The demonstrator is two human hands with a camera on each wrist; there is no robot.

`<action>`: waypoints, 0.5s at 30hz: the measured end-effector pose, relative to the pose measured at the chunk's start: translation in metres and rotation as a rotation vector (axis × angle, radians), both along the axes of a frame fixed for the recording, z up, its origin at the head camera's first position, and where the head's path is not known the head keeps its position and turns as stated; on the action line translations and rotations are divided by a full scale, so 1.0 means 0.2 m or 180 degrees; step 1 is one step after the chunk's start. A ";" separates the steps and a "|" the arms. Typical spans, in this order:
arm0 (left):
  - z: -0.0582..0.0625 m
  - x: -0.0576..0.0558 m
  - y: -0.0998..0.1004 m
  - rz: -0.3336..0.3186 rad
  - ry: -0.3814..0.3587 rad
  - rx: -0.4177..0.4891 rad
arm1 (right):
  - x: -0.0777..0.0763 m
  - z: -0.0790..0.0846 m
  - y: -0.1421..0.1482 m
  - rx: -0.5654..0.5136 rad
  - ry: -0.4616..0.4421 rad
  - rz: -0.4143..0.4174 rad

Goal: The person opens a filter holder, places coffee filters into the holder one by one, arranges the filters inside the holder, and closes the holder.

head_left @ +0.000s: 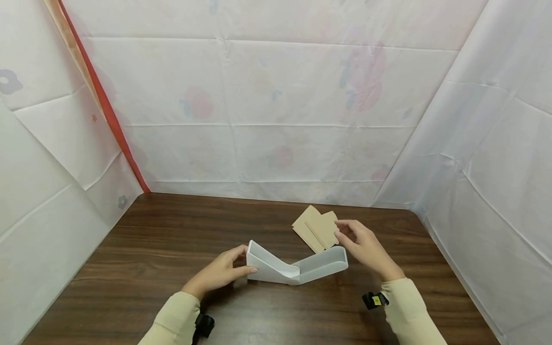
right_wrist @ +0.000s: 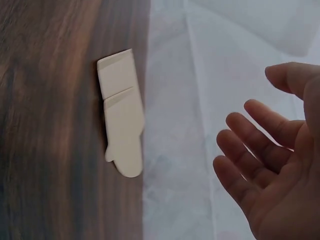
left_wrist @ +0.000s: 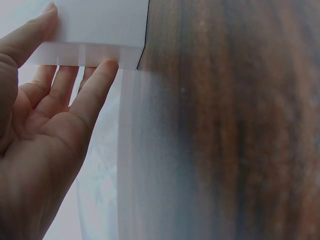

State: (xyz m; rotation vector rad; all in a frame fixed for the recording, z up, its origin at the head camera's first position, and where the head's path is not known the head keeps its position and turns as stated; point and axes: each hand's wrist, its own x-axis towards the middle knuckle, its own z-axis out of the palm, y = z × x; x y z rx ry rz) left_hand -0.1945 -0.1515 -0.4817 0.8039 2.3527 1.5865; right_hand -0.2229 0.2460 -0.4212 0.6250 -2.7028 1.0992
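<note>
The left hand [head_left: 220, 270] has hold of the left end of a white open-topped holder [head_left: 294, 279], thumb on its front wall and the other fingers round at the end. In the left wrist view these fingers [left_wrist: 95, 92] are parted just enough to take in the corner — the thumb on the broad ribbed wall, the index fingertip on the narrower end face.

The holder sits near the middle of the worktop [head_left: 276, 316], between the two hands. Its rim dips to a low point in the middle and rises towards both ends, and the inside shows pale grey.

The right hand [head_left: 366, 247] hovers beside the holder's right end, fingers loosely curved and well apart from the thumb, with nothing in its grasp. Its fingertips come close to the right edge of the tan paper pieces [head_left: 316, 227]; whether they touch I cannot tell from the head view. Those pieces lie flat just behind the holder, overlapping, with thin parallel lines across the middle; in the right wrist view one end is rounded.

Pale yellow sleeves [head_left: 405, 306] cover both forearms, a black device [head_left: 374, 300] at each wrist. White printed sheeting [head_left: 276, 96] hangs behind the worktop and along its sides, a red strip [head_left: 103, 100] running down the back left corner.
</note>
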 end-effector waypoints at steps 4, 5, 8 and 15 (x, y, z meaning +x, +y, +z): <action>-0.01 -0.01 0.00 -0.0016 0.0045 -0.0008 | -0.04 -0.05 0.00 0.0012 -0.0044 -0.0071; -0.01 -0.01 0.00 -0.0011 0.0040 -0.0011 | -0.05 -0.06 0.00 0.0017 -0.0041 -0.0082; -0.01 -0.01 0.00 -0.0013 0.0048 -0.0007 | -0.07 -0.08 0.00 0.0024 -0.0074 -0.0124; -0.02 -0.01 -0.01 0.0009 0.0025 -0.0036 | -0.14 -0.14 0.02 0.0071 -0.0147 -0.0234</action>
